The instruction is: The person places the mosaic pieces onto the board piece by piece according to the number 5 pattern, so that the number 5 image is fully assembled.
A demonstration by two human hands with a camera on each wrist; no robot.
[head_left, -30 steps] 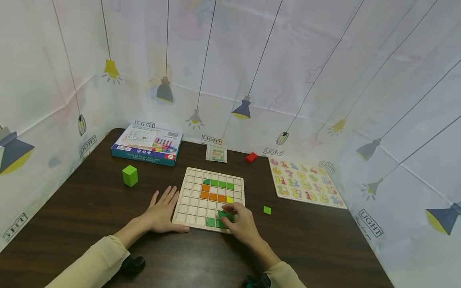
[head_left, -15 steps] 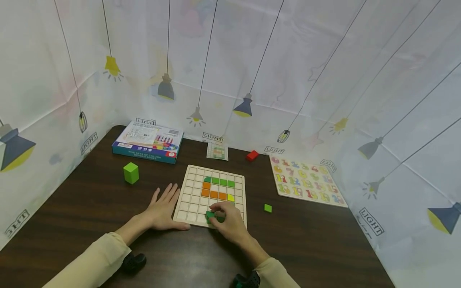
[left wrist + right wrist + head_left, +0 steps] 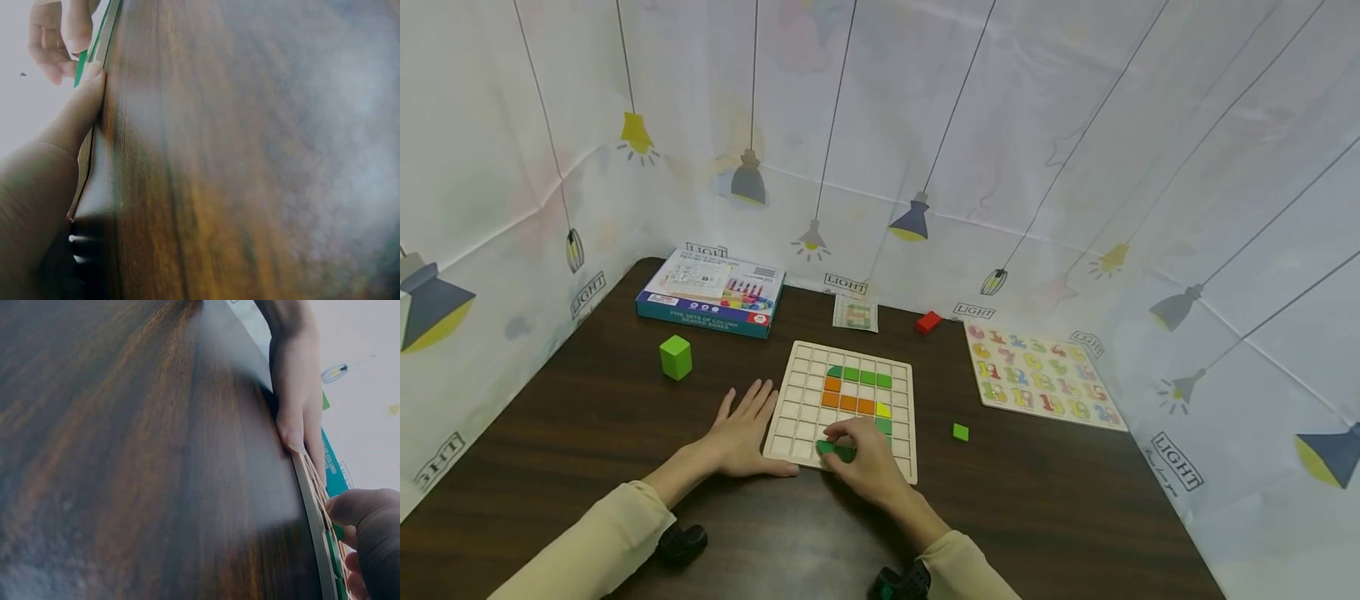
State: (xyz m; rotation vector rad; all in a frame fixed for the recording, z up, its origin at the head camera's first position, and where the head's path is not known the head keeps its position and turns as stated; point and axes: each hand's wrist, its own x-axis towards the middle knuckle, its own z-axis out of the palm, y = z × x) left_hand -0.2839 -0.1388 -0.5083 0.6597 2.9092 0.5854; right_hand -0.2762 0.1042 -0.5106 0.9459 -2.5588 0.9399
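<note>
A pale wooden grid board lies on the dark table, with green, orange and yellow tiles in several cells. My right hand is over its near edge, thumb and fingers pinching a dark green tile at the bottom row. In the left wrist view that green tile stands tilted up between the fingers. The right hand hides part of the near rows. My left hand rests with spread fingers beside the board's left edge, its thumb against the near left corner.
A light green block stands at the left, before a flat boxed toy set. Behind the board lie a pattern card and a red block. At right are a small green tile and a number board.
My right hand has shifted left along the board's near row with the dark green tile, uncovering green tiles in the right column. My left hand stays where it was.
</note>
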